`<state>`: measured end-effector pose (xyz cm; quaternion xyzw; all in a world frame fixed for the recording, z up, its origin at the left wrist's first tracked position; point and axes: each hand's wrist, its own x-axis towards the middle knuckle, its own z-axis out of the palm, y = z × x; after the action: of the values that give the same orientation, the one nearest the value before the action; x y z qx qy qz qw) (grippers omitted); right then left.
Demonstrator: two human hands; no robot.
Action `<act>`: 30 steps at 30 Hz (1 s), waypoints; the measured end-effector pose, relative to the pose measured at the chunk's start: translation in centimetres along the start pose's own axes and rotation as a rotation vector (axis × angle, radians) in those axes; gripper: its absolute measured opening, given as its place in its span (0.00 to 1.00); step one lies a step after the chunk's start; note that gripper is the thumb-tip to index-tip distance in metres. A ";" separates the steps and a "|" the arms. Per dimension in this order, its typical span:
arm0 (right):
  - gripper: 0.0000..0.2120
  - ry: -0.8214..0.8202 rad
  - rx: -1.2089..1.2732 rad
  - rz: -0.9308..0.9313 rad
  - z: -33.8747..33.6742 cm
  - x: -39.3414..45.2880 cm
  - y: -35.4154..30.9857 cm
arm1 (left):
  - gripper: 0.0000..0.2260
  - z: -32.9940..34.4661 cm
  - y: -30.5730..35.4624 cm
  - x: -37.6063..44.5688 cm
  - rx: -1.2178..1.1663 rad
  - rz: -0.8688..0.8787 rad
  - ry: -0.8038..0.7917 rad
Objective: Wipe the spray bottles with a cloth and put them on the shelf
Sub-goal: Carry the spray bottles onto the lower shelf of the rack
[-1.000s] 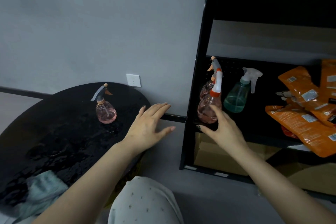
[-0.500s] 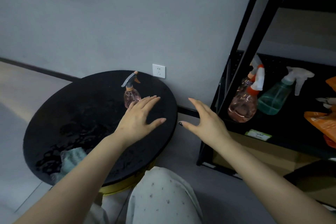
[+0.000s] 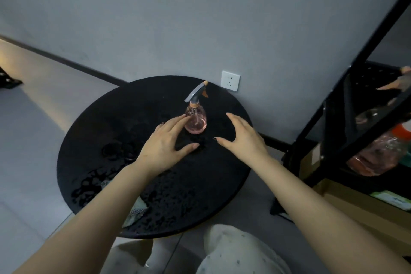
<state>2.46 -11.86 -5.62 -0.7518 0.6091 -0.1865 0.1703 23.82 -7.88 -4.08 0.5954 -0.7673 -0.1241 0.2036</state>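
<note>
Both bare forearms are extended forward and converge toward the middle of the view. The left hand [image 3: 163, 145] is held palm down, fingers straight and slightly spread, thumb stretched out to the right; its fingertips [image 3: 185, 118] are seen at or just touching a small object ahead, though contact cannot be confirmed. The right hand [image 3: 243, 138] is held a little apart from the left, palm turned inward and down, fingers gently arched, thumb pointed left toward the other hand. Nothing is gripped by either hand.
</note>
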 end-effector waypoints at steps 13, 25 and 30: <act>0.42 -0.089 0.133 0.166 9.3 12.3 -1.2 | 0.34 2.1 -6.8 4.0 -0.003 -0.060 -0.010; 0.41 -0.044 0.328 0.248 13.3 14.9 -1.1 | 0.33 3.3 -8.8 5.7 0.000 -0.054 -0.016; 0.39 0.005 0.349 0.219 12.5 13.7 -1.2 | 0.32 2.8 -7.9 5.8 0.009 -0.048 -0.015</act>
<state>12.14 -24.71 -14.94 -0.6396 0.6461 -0.2716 0.3159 28.14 -15.63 -9.01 0.6137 -0.7548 -0.1298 0.1921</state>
